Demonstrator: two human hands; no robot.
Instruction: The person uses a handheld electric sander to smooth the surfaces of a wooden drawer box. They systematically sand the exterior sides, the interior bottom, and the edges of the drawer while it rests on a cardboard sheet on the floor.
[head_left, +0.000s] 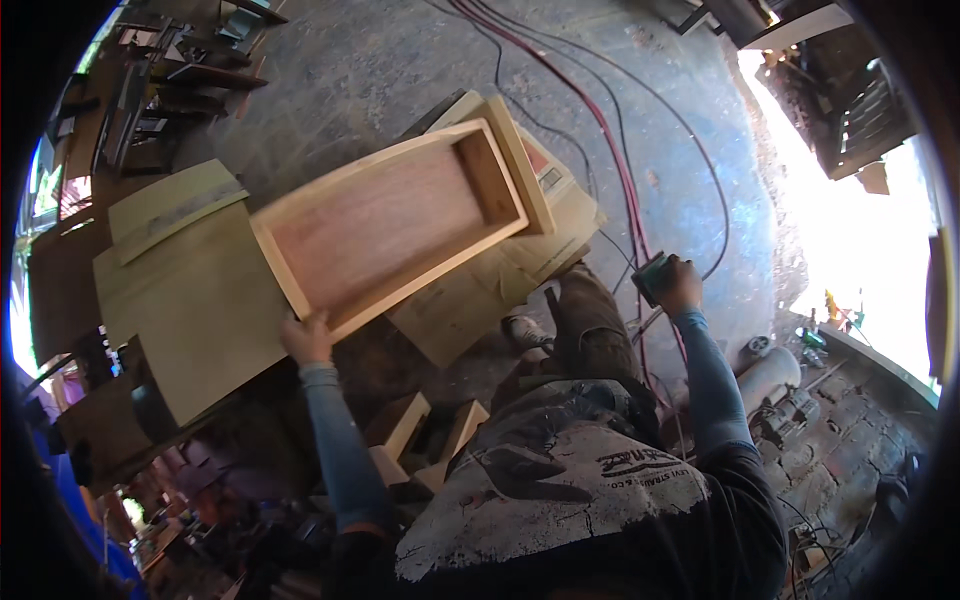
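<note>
Here, as seen by an onlooker in the workshop, a shallow wooden drawer [390, 220] lies open side up over a cardboard sheet [445, 325]. The sheet shows past the drawer's near edge and right end; whether the whole underside bears on it I cannot tell. The drawer has a pale rim and a reddish bottom, and a wider end panel [528, 170] stands across its right end. Left hand [308, 338]: bent around the drawer's near left corner, thumb and fingers closed on the wood, slightly blurred. Right hand [683, 288]: held out to the right, well apart from the drawer, fingers wrapped closed over a dark green block [655, 278] whose exact kind I cannot tell. To the left, a tan board [190, 300] meets the drawer's left end at its right edge; a smaller curved piece [172, 205] lies across its far edge. Just beside the green block, red hoses [606, 120] run over the grey floor [350, 80]. Below the cardboard's near edge, between the person's left forearm and torso, are 2 pale wooden pieces [403, 422]. At lower right, a pale cylinder [770, 383] lies near the brick paving [850, 440].
</note>
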